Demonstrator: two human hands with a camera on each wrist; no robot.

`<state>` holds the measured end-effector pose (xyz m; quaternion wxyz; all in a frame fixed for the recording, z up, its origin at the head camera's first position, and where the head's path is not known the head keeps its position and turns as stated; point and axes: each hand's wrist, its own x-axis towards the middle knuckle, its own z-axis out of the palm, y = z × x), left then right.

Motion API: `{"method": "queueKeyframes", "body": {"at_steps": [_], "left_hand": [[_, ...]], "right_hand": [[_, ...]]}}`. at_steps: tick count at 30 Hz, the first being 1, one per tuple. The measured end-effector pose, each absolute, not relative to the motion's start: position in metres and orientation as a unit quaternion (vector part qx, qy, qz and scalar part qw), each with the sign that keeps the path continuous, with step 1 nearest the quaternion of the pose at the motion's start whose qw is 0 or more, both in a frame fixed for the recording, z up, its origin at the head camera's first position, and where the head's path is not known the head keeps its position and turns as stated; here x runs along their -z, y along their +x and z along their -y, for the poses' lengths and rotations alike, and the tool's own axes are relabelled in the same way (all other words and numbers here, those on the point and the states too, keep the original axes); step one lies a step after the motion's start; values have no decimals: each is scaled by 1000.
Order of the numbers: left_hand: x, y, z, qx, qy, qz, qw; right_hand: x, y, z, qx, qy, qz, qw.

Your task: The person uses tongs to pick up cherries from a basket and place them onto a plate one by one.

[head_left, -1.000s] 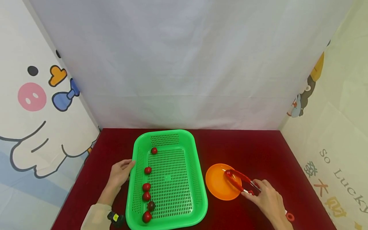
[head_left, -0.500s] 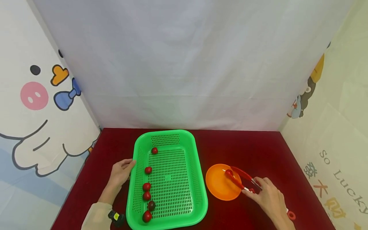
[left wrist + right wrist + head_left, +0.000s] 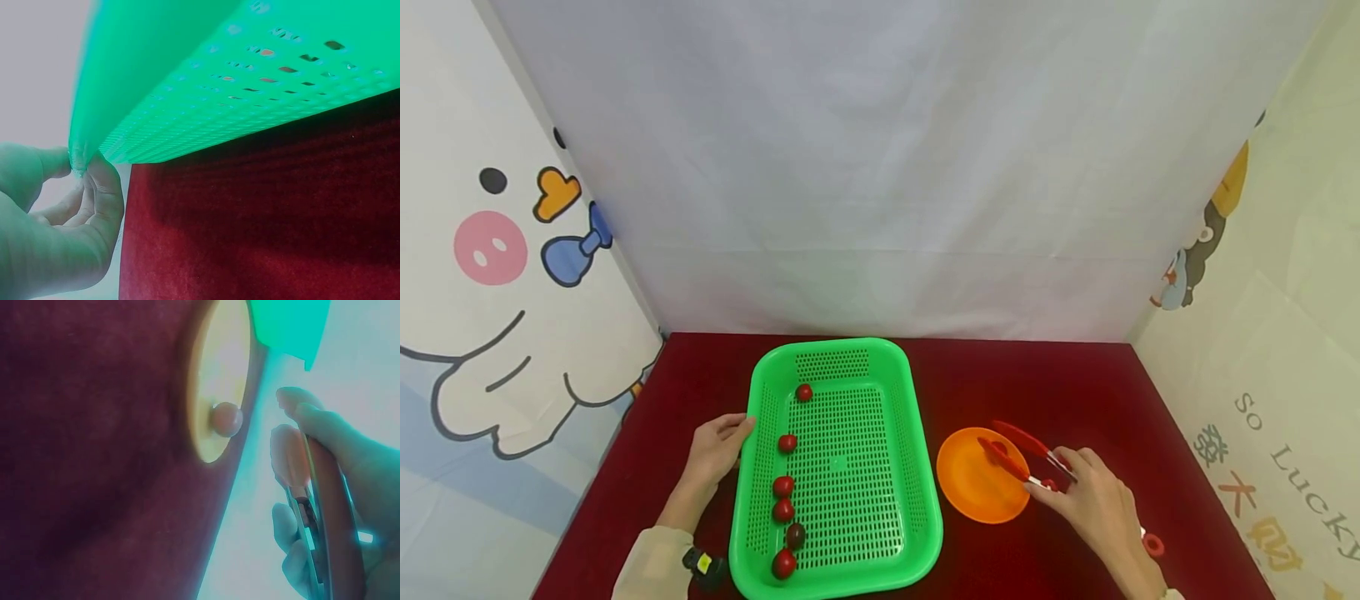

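Red tongs [image 3: 1009,464] are gripped by the right hand [image 3: 1101,504], arms spread over the orange plate [image 3: 962,487], which is set right of the green basket [image 3: 857,467], toward the right edge of the surface [image 3: 1022,367]. A small red fruit [image 3: 227,419] is seen on the plate, off-centre toward its far rim; being round, no long axis has to be matched. From the right hand, the fruit is placed left and slightly farther, between the tong arms in the head view and partly covered by the nearer one; a gap is shown in the right wrist view, so no grip can be confirmed. The tongs' long axis is slanted from the surface's near right corner toward far left. The fruit is much nearer the right hand; the left hand [image 3: 715,450] is cut off by the basket, whose left rim is pinched between thumb and fingers. Basket fruits [image 3: 783,487] are strung along that side.
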<state>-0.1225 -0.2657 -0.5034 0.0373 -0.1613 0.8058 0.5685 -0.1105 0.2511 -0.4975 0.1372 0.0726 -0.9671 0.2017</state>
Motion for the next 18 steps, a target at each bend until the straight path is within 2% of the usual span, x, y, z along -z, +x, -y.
{"method": "queueKeyframes", "body": {"at_steps": [7, 18], "left_hand": [[501, -123, 264, -569, -160, -806, 38], [498, -122, 264, -576, -157, -801, 39]], "right_hand": [[491, -117, -243, -204, 103, 957, 181], [479, -127, -224, -210, 152, 941, 219]]}}
